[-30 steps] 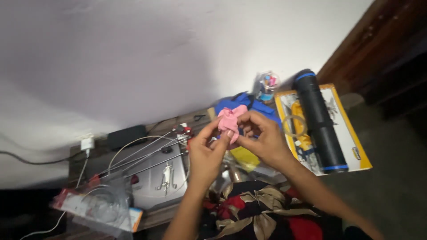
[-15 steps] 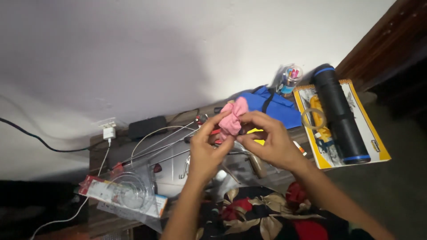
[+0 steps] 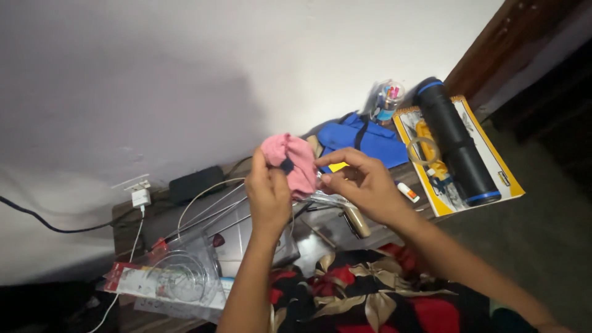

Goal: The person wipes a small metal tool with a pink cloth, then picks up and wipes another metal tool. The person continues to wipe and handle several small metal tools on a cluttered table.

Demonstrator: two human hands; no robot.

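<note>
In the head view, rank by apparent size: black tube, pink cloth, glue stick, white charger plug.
1. black tube
2. pink cloth, held nearer the camera, so unsure
3. glue stick and white charger plug look alike

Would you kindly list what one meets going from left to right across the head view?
White charger plug → clear packet of wire rings → left hand → pink cloth → right hand → glue stick → black tube with blue bands.
</note>
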